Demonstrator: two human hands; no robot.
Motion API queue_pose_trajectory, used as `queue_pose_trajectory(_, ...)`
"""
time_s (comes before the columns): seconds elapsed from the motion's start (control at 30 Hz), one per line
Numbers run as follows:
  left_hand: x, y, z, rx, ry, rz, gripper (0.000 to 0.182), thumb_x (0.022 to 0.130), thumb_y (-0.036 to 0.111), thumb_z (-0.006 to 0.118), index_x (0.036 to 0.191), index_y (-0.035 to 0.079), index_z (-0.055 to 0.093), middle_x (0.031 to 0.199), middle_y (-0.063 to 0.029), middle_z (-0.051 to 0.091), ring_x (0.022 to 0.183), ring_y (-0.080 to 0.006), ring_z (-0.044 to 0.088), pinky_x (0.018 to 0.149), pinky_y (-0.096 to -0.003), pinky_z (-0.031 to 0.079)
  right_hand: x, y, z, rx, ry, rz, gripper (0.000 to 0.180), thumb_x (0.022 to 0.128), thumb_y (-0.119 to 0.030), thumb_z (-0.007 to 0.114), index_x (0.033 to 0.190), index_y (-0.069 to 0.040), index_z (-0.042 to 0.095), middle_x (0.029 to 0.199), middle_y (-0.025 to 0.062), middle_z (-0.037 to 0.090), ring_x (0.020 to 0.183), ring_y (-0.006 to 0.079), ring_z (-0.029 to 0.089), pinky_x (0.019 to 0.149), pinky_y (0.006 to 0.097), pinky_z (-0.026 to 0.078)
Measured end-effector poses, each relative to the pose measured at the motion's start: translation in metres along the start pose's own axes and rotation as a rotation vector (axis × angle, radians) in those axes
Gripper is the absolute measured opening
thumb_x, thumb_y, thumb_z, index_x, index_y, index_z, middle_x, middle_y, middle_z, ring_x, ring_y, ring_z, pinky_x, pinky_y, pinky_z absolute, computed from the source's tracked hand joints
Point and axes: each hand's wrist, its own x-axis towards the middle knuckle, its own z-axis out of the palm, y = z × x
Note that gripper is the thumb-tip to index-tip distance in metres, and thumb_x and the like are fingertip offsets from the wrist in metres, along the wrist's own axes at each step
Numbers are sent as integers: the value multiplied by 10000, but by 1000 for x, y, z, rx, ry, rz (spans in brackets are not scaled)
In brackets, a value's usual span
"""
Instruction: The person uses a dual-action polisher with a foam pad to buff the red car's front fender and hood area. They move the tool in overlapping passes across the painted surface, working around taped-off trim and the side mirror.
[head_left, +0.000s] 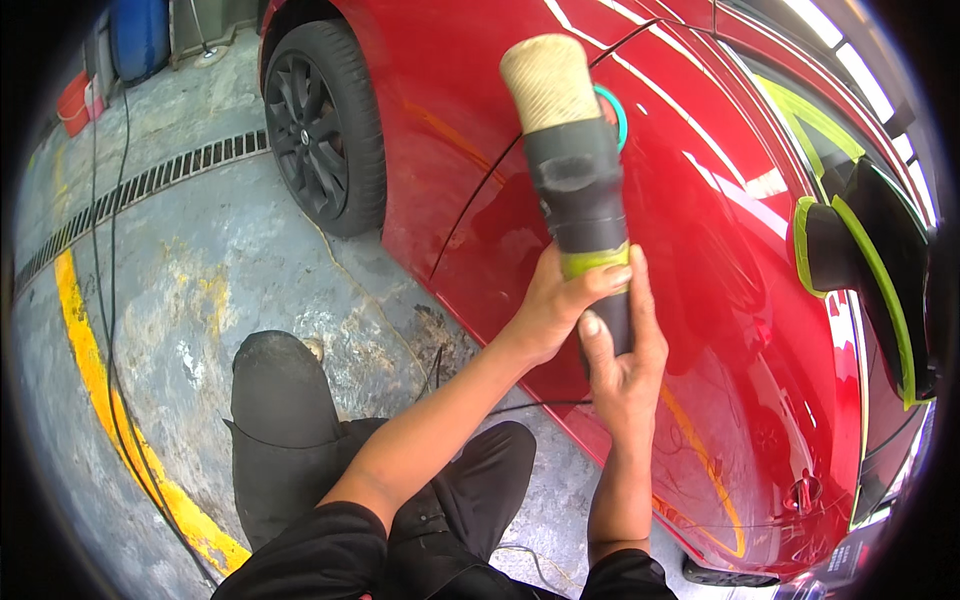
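My left hand (559, 304) and my right hand (626, 352) are both closed around the dark body of a hand-held power polisher (576, 180). A pale, ribbed cover wraps its upper end, and a yellow-green band shows beside my left thumb. A teal-rimmed round pad (616, 118) peeks out behind the tool, near the red car's side panel (697, 247); whether it touches the paint cannot be seen. Glossy reflections run over the panel.
The car's front wheel (307, 124) stands at upper left. Yellow-green masking tape (874, 277) edges the side mirror and window. Dark cables (112, 352) trail over the floor, near a drain grate (150, 184). A red bucket (73, 105) and blue barrel (140, 37) stand beyond.
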Motion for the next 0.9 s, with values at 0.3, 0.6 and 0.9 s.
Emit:
queue_pose_trajectory(0.3,-83,-63,-58,-273,203,-126,663,897,258,763,1446,39,462,1177,-163,656,1114,-258,686,1050,-447,563,-52,25,5,-199,-388,114,755,905,-296,826,1600,-226,538,1208,198,708,1017,376,746,818,461,618)
queue_pose_trajectory(0.6,-15,-49,24,-9,-255,-155,633,856,222,840,1395,22,576,1179,-28,629,1059,-119,608,937,-318,514,-42,29,-48,52,131,1,795,920,-176,812,1597,45,459,1406,262,664,1234,355,690,1025,428,551)
queue_pose_trajectory(0.9,-102,-99,-51,-330,47,-206,702,832,187,817,1442,80,486,1198,-74,639,1099,-186,655,1033,-381,530,-88,53,-23,-272,-385,53,806,860,-228,861,1584,-93,534,1329,236,688,1121,391,726,919,442,603)
